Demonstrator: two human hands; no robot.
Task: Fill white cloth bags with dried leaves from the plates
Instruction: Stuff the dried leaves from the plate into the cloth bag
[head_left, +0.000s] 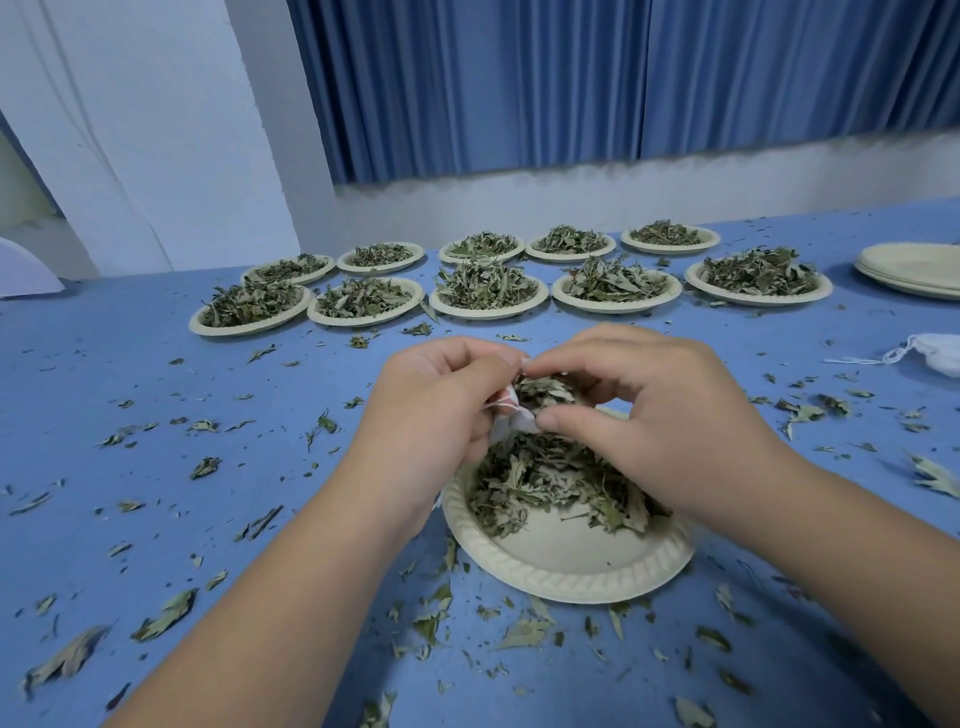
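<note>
Mostly hidden between our hands, the white cloth bag (514, 415) shows only a crumpled edge above the far side of the near plate (566, 577). Our left hand (441, 410) pinches its rim. Our right hand (660, 415) curls over a clump of dried leaves (543, 389) at its mouth. A second bag (935, 356) is cut off at the right edge.

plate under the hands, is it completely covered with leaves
No, the dried leaves cover only the far part of the plate, and its near part is bare.
</note>
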